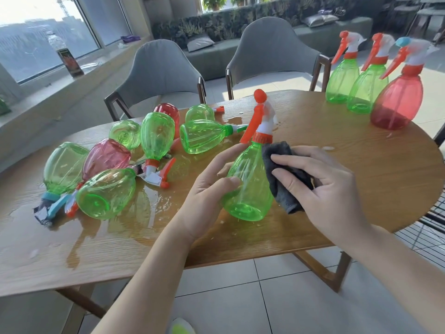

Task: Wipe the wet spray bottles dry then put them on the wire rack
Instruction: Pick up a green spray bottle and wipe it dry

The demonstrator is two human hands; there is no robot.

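Green spray bottle (248, 182) stands tilted, nozzle up and away, between both hands above the tabletop (337, 169): left hand (207, 186) holds a loose grip on its side; right hand (320, 184) presses the grey cloth (281, 174) against its opposite flank.

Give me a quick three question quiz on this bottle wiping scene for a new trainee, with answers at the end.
1. True or false: the right hand presses a grey cloth against the held green bottle.
2. Which hand steadies that bottle?
3. How many bottles stand upright at the table's far right: A two, B three, C five?

Key: 1 true. 2 the left hand. 3 B, two green and one red bottle.
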